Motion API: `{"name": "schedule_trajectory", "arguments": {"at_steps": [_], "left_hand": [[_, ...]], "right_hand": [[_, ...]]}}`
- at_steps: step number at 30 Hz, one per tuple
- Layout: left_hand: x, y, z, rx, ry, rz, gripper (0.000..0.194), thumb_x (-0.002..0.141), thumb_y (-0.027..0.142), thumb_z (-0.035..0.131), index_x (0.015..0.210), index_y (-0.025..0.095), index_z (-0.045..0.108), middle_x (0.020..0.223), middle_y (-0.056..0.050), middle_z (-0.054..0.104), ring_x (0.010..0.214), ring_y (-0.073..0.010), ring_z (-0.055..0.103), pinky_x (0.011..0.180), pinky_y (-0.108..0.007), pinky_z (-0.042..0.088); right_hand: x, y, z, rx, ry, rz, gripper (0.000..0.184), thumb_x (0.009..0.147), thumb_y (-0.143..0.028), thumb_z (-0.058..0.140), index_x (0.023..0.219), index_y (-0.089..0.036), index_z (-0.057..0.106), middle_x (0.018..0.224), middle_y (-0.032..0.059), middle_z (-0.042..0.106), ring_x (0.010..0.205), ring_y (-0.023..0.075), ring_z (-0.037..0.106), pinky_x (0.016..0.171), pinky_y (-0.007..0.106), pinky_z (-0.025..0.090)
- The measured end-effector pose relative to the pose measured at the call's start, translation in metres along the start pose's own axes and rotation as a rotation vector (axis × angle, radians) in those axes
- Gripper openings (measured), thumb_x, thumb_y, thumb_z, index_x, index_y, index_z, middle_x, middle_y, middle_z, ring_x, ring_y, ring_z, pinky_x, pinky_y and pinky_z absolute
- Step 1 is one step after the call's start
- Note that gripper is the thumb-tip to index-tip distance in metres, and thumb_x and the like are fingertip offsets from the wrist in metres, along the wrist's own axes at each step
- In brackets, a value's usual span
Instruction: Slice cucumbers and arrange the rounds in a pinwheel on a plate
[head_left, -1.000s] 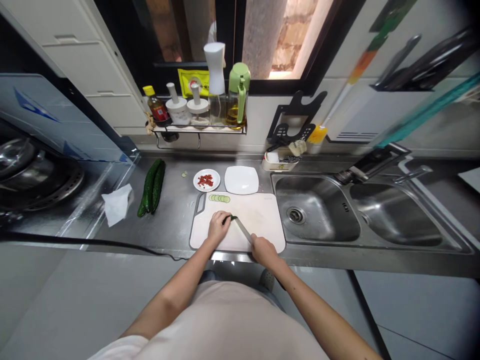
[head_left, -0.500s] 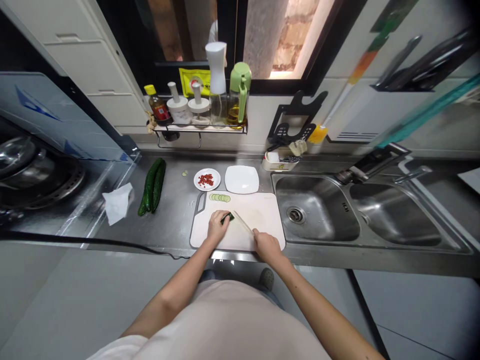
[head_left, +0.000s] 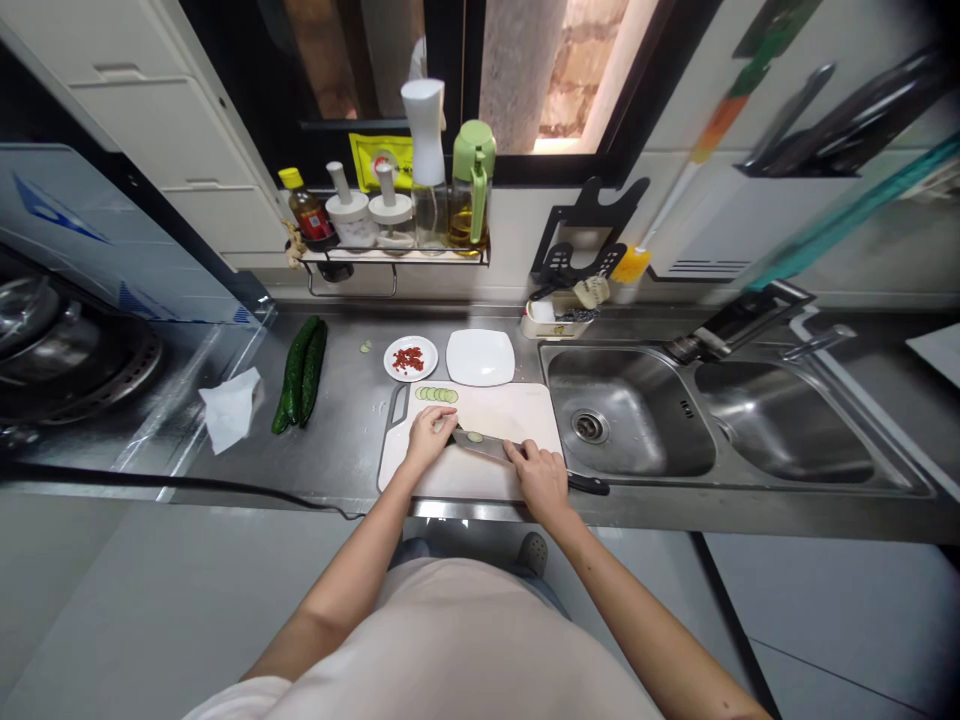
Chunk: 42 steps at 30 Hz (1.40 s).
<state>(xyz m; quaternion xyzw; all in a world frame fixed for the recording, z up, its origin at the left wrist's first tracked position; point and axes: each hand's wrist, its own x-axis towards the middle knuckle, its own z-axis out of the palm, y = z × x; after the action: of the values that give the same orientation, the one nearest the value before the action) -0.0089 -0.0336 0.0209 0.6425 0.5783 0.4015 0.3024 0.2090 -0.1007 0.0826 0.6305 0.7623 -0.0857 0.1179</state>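
My right hand is closed round the kitchen knife where blade meets handle, and the black handle sticks out past it. The blade lies nearly flat over the white cutting board, with a pale cucumber slice on it. At the blade's tip my left hand is closed on a dark green piece of cucumber, mostly hidden by the fingers. A row of cucumber slices overlaps along the board's far left edge.
Behind the board stand a plate of chopped red bits and a white square plate. Two whole cucumbers and a crumpled paper towel lie left. A double sink is right; a condiment rack hangs above.
The knife has turned from edge-on to nearly flat, showing its broad side with a slice on it. My right hand has shifted slightly right, and the handle now shows.
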Motion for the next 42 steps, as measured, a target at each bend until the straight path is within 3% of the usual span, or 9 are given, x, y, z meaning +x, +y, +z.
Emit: {"name": "schedule_trajectory", "arguments": {"at_steps": [5, 8, 14, 19, 24, 28, 34, 38, 42], "left_hand": [[0.002, 0.016, -0.004, 0.196, -0.222, 0.143, 0.017, 0.080, 0.033, 0.062, 0.090, 0.025, 0.073, 0.096, -0.004, 0.069, 0.096, -0.0206, 0.059, 0.090, -0.035, 0.045], [0.004, 0.021, -0.005, 0.227, -0.262, 0.169, 0.013, 0.078, 0.029, 0.063, 0.085, 0.025, 0.073, 0.095, -0.003, 0.069, 0.093, -0.0205, 0.060, 0.086, -0.034, 0.045], [0.007, 0.023, -0.001, 0.114, -0.251, 0.112, 0.008, 0.074, 0.022, 0.064, 0.080, 0.022, 0.070, 0.086, -0.002, 0.068, 0.086, -0.0179, 0.060, 0.081, -0.031, 0.046], [0.012, 0.006, 0.008, -0.029, -0.102, -0.144, 0.014, 0.078, 0.027, 0.059, 0.084, 0.019, 0.069, 0.074, -0.001, 0.067, 0.066, -0.0125, 0.059, 0.065, -0.024, 0.047], [0.029, -0.012, 0.011, 0.020, 0.027, -0.273, 0.011, 0.074, 0.025, 0.062, 0.081, 0.020, 0.068, 0.070, -0.001, 0.066, 0.064, -0.0127, 0.060, 0.065, -0.024, 0.046], [0.046, -0.015, 0.015, 0.146, 0.023, -0.284, 0.008, 0.073, 0.022, 0.063, 0.078, 0.021, 0.069, 0.070, -0.002, 0.067, 0.066, -0.0154, 0.060, 0.065, -0.027, 0.044], [0.068, -0.017, 0.024, 0.242, -0.028, -0.191, 0.013, 0.076, 0.020, 0.061, 0.085, 0.021, 0.069, 0.071, -0.002, 0.067, 0.070, -0.0162, 0.059, 0.069, -0.027, 0.043], [0.067, -0.021, 0.022, 0.346, -0.082, -0.094, 0.019, 0.077, 0.021, 0.063, 0.096, 0.021, 0.068, 0.085, -0.005, 0.068, 0.083, -0.0198, 0.058, 0.076, -0.030, 0.043], [0.057, -0.024, 0.018, 0.474, -0.120, -0.085, 0.022, 0.082, 0.025, 0.060, 0.102, 0.023, 0.067, 0.102, -0.005, 0.065, 0.102, -0.0219, 0.051, 0.084, -0.031, 0.041]], "right_hand": [[0.000, 0.001, -0.002, 0.024, 0.074, -0.022, 0.046, 0.095, -0.020, 0.033, 0.138, -0.032, 0.042, 0.121, 0.0116, 0.051, 0.092, 0.0211, 0.047, 0.080, 0.033, 0.025], [0.000, 0.003, -0.002, 0.015, 0.100, -0.039, 0.045, 0.095, -0.021, 0.031, 0.137, -0.031, 0.043, 0.121, 0.0113, 0.051, 0.091, 0.0215, 0.046, 0.079, 0.034, 0.025], [0.001, 0.008, -0.002, 0.001, 0.078, -0.041, 0.045, 0.094, -0.021, 0.033, 0.137, -0.030, 0.044, 0.121, 0.0112, 0.052, 0.092, 0.0208, 0.047, 0.079, 0.032, 0.026], [-0.001, 0.014, 0.002, -0.015, 0.015, 0.000, 0.044, 0.094, -0.020, 0.034, 0.135, -0.030, 0.045, 0.117, 0.0094, 0.056, 0.091, 0.0183, 0.052, 0.076, 0.030, 0.029], [-0.006, 0.021, 0.013, 0.105, 0.010, 0.085, 0.039, 0.096, -0.027, 0.032, 0.132, -0.030, 0.049, 0.113, 0.0053, 0.061, 0.090, 0.0169, 0.059, 0.071, 0.026, 0.033], [-0.004, 0.025, 0.021, 0.269, 0.029, 0.165, 0.038, 0.098, -0.034, 0.028, 0.127, -0.028, 0.052, 0.116, 0.0036, 0.063, 0.092, 0.0171, 0.061, 0.069, 0.025, 0.035], [0.004, 0.024, 0.028, 0.344, 0.029, 0.194, 0.037, 0.097, -0.036, 0.030, 0.119, -0.022, 0.056, 0.099, 0.0059, 0.070, 0.087, 0.0189, 0.063, 0.066, 0.025, 0.033], [0.008, 0.024, 0.032, 0.396, 0.054, 0.170, 0.034, 0.096, -0.034, 0.033, 0.115, -0.021, 0.058, 0.093, 0.0058, 0.070, 0.082, 0.0179, 0.062, 0.064, 0.024, 0.031], [0.011, 0.024, 0.033, 0.446, 0.065, 0.158, 0.031, 0.094, -0.033, 0.036, 0.107, -0.019, 0.060, 0.086, 0.0062, 0.070, 0.077, 0.0175, 0.061, 0.062, 0.023, 0.030]]}}
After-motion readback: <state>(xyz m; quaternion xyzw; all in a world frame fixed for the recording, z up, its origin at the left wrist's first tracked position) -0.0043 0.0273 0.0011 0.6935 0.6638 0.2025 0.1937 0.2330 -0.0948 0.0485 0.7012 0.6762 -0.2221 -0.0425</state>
